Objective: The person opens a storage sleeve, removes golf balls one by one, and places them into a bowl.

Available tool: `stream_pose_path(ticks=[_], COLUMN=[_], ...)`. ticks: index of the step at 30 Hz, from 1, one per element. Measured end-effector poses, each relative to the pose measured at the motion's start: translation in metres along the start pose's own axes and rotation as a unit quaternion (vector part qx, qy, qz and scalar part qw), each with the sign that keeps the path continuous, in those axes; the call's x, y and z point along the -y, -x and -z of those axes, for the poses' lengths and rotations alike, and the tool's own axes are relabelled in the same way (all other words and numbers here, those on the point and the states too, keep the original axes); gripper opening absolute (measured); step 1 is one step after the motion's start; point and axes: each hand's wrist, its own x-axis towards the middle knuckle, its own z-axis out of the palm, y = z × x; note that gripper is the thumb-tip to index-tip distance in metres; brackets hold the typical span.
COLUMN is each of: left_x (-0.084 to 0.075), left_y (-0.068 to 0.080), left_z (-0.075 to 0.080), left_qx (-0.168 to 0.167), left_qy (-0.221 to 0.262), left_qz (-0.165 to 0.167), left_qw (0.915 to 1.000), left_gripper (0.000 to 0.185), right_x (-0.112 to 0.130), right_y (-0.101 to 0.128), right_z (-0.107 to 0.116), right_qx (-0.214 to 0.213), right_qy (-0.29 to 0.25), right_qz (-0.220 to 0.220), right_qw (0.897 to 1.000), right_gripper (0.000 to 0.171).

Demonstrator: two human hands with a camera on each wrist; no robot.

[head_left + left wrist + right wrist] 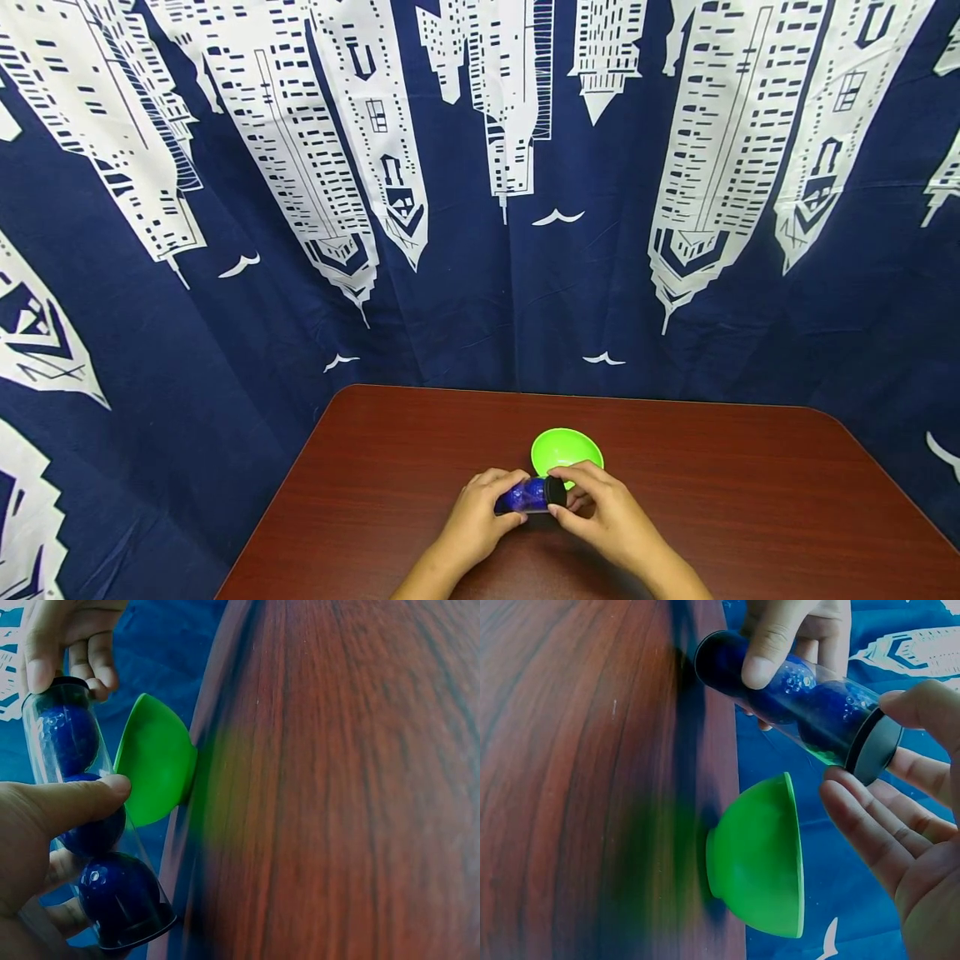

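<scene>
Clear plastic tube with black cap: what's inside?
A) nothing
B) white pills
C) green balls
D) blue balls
D: the clear plastic tube with black cap shows dark blue balls stacked along its length; the left hand grips the tube body, while the right hand fingers are at the cap, near the green plastic bowl.

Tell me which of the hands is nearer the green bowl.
Right. The right hand pinches the black cap of the clear tube just in front of the green bowl; the left hand grips the tube's body, off to the bowl's left.
</scene>
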Motion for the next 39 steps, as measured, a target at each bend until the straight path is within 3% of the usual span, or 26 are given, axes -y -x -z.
stream_pose_path(ticks=[13,20,24,28,39], left_x=[-0.0019,-0.0014,0.0008,0.0006,0.0027], left_y=[0.0011,0.0009,0.0006,0.0005,-0.0010], left_z=[0.0004,0.0025,0.0026,0.0013,0.0003], left_qx=[0.002,-0.008,-0.016,-0.007,-0.014], left_qy=[-0.001,-0.008,0.006,0.020,0.077], left_qz=[0.001,-0.003,-0.005,-0.007,0.014], left_qw=[1.0000,0.9999,0.9998,0.9998,0.9968], left_gripper=[0.053,0.052,0.051,0.052,0.053], right_x=[-0.0034,-0.0047,-0.0060,-0.0055,-0.0058], right_y=[0.0011,0.0003,0.0001,-0.0002,-0.0018], right_z=[0.0012,0.0022,0.0072,0.0097,0.0072], right_qx=[0.017,0.001,-0.024,-0.016,-0.038], right_qy=[-0.026,-0.007,-0.003,-0.014,-0.014], right_qz=[-0.038,-0.020,-0.032,-0.038,-0.001], right_qw=[0.999,1.000,0.999,0.999,0.999], right_gripper=[0.037,0.039,0.041,0.041,0.042])
